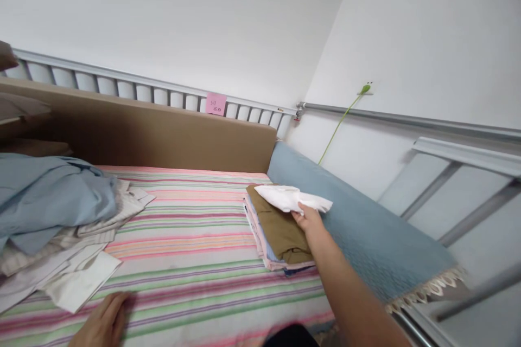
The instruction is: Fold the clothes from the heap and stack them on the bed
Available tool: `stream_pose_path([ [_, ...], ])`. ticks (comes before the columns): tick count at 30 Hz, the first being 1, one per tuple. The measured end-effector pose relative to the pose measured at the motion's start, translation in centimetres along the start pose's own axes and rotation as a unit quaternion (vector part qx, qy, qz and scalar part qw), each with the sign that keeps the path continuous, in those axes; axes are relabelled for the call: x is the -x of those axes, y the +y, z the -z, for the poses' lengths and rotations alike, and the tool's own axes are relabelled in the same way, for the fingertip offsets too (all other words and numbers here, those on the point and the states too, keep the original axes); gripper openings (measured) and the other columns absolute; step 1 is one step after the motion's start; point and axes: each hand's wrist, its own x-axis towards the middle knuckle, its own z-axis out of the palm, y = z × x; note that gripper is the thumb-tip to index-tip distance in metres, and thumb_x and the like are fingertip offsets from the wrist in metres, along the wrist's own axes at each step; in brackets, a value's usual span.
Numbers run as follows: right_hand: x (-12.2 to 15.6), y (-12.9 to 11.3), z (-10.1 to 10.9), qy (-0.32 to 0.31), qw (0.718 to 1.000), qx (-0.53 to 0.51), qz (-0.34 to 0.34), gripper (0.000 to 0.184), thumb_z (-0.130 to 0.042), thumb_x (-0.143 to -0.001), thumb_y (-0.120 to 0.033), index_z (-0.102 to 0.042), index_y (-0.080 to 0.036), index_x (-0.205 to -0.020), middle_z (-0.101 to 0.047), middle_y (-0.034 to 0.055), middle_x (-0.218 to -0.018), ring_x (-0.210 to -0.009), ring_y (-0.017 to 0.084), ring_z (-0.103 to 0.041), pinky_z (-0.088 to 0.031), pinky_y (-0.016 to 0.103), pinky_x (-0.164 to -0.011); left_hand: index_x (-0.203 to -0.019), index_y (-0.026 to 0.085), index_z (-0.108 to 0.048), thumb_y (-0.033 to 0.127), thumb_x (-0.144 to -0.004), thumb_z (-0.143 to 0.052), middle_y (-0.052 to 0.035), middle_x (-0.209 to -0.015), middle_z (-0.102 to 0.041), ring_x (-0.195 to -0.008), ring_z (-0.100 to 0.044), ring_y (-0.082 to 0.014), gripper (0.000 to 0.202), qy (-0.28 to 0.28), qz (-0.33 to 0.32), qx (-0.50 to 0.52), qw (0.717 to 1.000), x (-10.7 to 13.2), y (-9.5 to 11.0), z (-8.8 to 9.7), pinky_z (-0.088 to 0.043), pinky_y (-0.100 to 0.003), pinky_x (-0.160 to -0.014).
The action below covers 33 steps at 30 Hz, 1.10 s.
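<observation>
My right hand (308, 218) grips the near edge of a folded white cloth (280, 197), thumb and fingers closed on it. The cloth lies over the far end of a stack of folded clothes, topped by an olive-brown garment (280, 230). Pink and blue folded layers (260, 241) show beneath. My left hand (103, 321) rests on the striped bed sheet (183, 276), its fingers stretched out and holding nothing. Just beyond it lies a loose heap of clothes, with a white piece (83, 282) nearest and a light blue garment (61, 192) on top.
A brown padded panel (183, 143) runs along the bed's back, before a metal rail (122, 87) bearing a pink note (215, 103). A blue quilted cover (366, 227) with lace trim lies at right. A green cable (340, 126) hangs from a wall socket.
</observation>
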Motion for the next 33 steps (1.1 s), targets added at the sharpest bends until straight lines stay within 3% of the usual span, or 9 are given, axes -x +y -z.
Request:
stream_pose_path([
  [5, -0.9, -2.9, -4.9, 0.028, 1.0, -0.003, -0.012, 0.027, -0.055, -0.065, -0.001, -0.054, -0.02, -0.083, -0.063, -0.0032, -0.076, -0.061, 0.012, -0.061, -0.055, 0.026, -0.059, -0.107, 0.026, -0.06, 0.039, -0.086, -0.037, -0.0027, -0.114, -0.064, -0.105, -0.061, -0.0178, 0.034, 0.013, 0.002, -0.007, 1.0, 0.2, 0.3, -0.1, -0.051, -0.033, -0.087],
  [15, -0.5, -6.4, -10.5, -0.002, 1.0, -0.016, 0.018, 0.022, -0.051, -0.073, 0.0, -0.055, -0.018, -0.085, -0.062, -0.0053, -0.07, -0.063, 0.01, -0.06, -0.054, 0.025, -0.062, -0.108, 0.025, -0.059, 0.038, -0.088, -0.037, -0.0023, -0.115, -0.064, -0.105, -0.06, -0.0168, 0.033, 0.031, -0.004, -0.047, 0.998, 0.4, 0.2, -0.6, -0.05, -0.031, -0.089],
  [21, 0.6, -9.2, -10.9, -0.017, 0.998, -0.006, 0.057, 0.027, -0.051, -0.071, 0.003, -0.057, -0.019, -0.085, -0.064, -0.0045, -0.072, -0.059, 0.01, -0.059, -0.053, 0.021, -0.052, -0.111, 0.024, -0.058, 0.038, -0.088, -0.037, -0.0032, -0.116, -0.063, -0.107, -0.059, -0.0176, 0.034, 0.031, -0.006, -0.067, 0.997, 0.6, 0.0, -0.8, -0.049, -0.032, -0.089],
  [25, 0.5, -8.8, -10.4, -0.021, 0.998, 0.001, 0.053, 0.024, -0.054, -0.069, 0.003, -0.058, -0.018, -0.081, -0.064, -0.0027, -0.071, -0.056, 0.011, -0.058, -0.053, 0.021, -0.047, -0.111, 0.024, -0.058, 0.039, -0.088, -0.036, -0.0027, -0.116, -0.063, -0.107, -0.059, -0.0167, 0.034, 0.028, -0.021, -0.058, 0.998, 0.6, -0.4, -1.0, -0.049, -0.031, -0.09],
  [29, -0.5, -8.4, -11.6, -0.021, 0.999, -0.012, 0.041, 0.023, -0.054, -0.068, 0.003, -0.057, -0.017, -0.08, -0.062, -0.0029, -0.067, -0.055, 0.011, -0.058, -0.054, 0.022, -0.048, -0.111, 0.024, -0.058, 0.038, -0.088, -0.036, -0.0033, -0.116, -0.063, -0.108, -0.059, -0.0174, 0.035, 0.037, -0.021, -0.066, 0.997, 0.6, -0.6, -1.2, -0.05, -0.032, -0.09],
  [33, -1.0, -9.0, -11.7, -0.01, 0.996, -0.047, 0.071, 0.026, -0.053, -0.07, 0.001, -0.056, -0.02, -0.085, -0.064, -0.0056, -0.075, -0.06, 0.008, -0.06, -0.054, 0.018, -0.052, -0.11, 0.024, -0.059, 0.036, -0.088, -0.036, -0.0025, -0.115, -0.064, -0.105, -0.06, -0.0169, 0.033, 0.034, -0.015, -0.067, 0.997, 0.7, -0.4, -1.0, -0.051, -0.031, -0.088],
])
